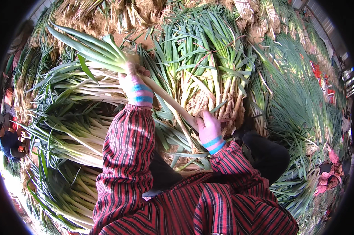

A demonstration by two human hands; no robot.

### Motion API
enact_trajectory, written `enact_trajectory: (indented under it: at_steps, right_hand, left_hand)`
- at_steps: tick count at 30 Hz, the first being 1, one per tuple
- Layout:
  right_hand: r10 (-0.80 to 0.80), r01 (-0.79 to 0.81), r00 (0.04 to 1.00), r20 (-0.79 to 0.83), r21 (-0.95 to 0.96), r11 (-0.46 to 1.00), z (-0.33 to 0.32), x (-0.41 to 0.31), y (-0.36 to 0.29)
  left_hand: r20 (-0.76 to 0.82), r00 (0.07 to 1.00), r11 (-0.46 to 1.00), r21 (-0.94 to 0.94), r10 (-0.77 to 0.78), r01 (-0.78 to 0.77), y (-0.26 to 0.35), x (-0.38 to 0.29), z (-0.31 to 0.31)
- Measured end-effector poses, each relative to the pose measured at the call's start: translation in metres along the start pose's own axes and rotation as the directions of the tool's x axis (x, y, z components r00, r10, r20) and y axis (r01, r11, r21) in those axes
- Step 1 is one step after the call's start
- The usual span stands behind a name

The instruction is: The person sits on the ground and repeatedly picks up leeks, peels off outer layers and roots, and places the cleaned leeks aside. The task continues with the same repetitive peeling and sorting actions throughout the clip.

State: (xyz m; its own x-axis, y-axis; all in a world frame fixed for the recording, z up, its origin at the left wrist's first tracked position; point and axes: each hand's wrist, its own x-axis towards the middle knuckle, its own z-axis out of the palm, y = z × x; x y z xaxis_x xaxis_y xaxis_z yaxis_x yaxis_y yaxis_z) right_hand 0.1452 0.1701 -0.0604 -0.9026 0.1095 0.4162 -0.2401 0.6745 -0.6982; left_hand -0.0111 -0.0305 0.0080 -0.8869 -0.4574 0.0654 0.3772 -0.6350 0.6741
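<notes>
A large green onion (168,98) with a long pale stalk lies slantwise between my hands, its green leaves at the upper left. My left hand (135,77), in a pink glove with blue cuff bands, is closed around the stalk just below the leaves. At the stalk's lower end, my right hand (207,124), gloved alike, grips it with thumb and fingers. Beyond my right hand stands a thick bundle of green onions (212,58) with dry, yellowish lower stalks, a thin reddish tie across its leaves.
Piles of green onions with pale stalks (86,141) lie along the left. More leafy green onions (297,88) cover the right side, and rooty bundles (86,17) lie at the top. My dark-clad knee (265,155) is beside my right arm. Other people are partly visible at both edges.
</notes>
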Motion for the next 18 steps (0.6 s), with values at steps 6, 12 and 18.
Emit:
enact_trajectory:
  at_steps: [6, 12, 18]
  right_hand:
    - [0.277, -0.333, 0.942, 0.191, 0.4, 0.854, 0.005, -0.004, 0.019]
    - [0.309, -0.389, 0.916, 0.257, 0.373, 0.842, -0.002, -0.001, 0.003]
    - [0.467, -0.473, 0.874, 0.136, 0.466, 0.748, 0.012, -0.008, 0.015]
  left_hand:
    - [-0.023, 0.999, 0.999, -0.017, -0.045, 0.044, 0.005, -0.006, 0.006]
    - [-0.022, 0.999, 0.999, 0.04, 0.028, -0.027, 0.0, -0.002, 0.004]
    - [0.129, 0.992, 0.998, 0.053, 0.007, -0.014, -0.002, -0.006, 0.003]
